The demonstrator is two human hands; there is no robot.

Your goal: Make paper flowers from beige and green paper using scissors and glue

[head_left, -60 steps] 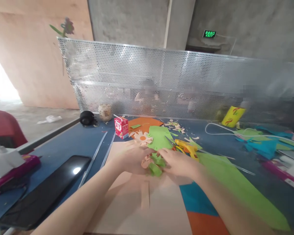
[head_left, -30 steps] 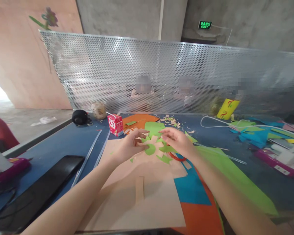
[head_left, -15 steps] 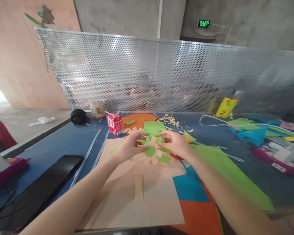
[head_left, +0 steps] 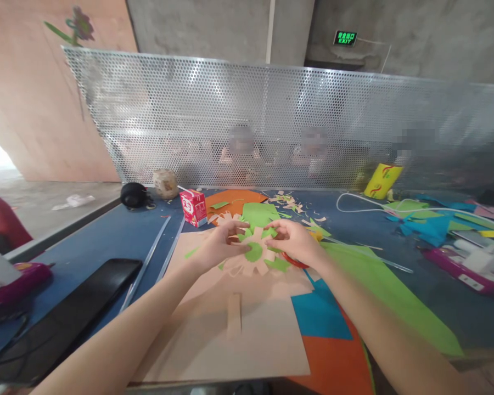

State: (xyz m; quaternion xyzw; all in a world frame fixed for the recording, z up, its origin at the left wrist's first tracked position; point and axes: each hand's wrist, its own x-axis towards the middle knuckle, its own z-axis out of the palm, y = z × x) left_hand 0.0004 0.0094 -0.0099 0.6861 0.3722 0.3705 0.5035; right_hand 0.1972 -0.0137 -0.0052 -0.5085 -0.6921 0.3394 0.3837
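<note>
A paper flower [head_left: 254, 254] with beige fringed petals, green leaf pieces and a green round centre sits between my hands, just above a large beige sheet [head_left: 230, 323]. My left hand [head_left: 218, 247] pinches its left edge, thumb on the green centre. My right hand [head_left: 296, 241] grips the right side at the green pieces. A beige paper strip [head_left: 234, 315] lies on the sheet below the flower. Under my right hand shows a red scissor handle [head_left: 292, 262].
A red-and-white small carton [head_left: 193, 208], another paper flower [head_left: 226, 219], orange and green sheets and scraps lie beyond. A black phone [head_left: 66, 318] lies left, a pink tool [head_left: 12, 282] further left. Blue and orange sheets [head_left: 321, 312] sit right. People sit behind the perforated metal screen [head_left: 271, 120].
My hands lifted from the sheet near me and spread the crumpled green and beige pieces into an open flower; over the last half second they barely moved.
</note>
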